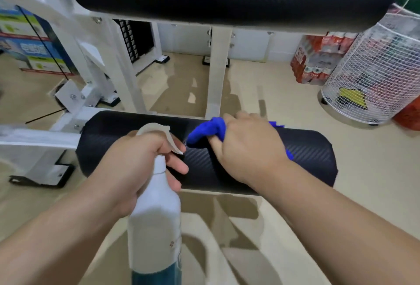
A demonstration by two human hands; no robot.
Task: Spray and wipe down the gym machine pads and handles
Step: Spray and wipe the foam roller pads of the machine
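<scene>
Left hand [141,164] curls its fingers [178,167] round the spray bottle [156,216], teal liquid [156,273] at its base; at 2 o'clock, right hand [247,150] clutches the blue cloth [206,132] on the roller pad [306,155].

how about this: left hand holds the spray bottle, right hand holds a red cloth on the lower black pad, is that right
Not quite: the cloth is blue, not red. The head view shows the left hand holding the spray bottle and the right hand holding the blue cloth on the lower black pad.
</scene>
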